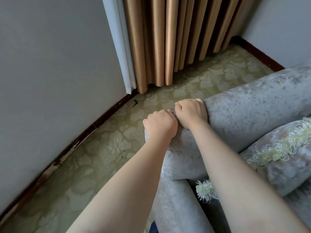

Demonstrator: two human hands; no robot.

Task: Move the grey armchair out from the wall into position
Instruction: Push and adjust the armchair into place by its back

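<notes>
The grey armchair (249, 111), covered in velvety fabric, fills the right and lower right of the head view, and I see its padded back rim from above. My left hand (159, 126) grips the corner of that rim, fingers curled over the far side. My right hand (191, 111) grips the rim right beside it, knuckles up. The two hands touch each other. A grey cushion with pale fringe (277, 148) lies on the chair seat to the right of my right forearm.
A grey wall (50, 73) with a dark skirting board (94, 125) runs along the left. Tan curtains (176, 39) and a white curtain strip hang at the far corner. Green patterned carpet (101, 148) lies between chair and wall. Another wall stands at the far right.
</notes>
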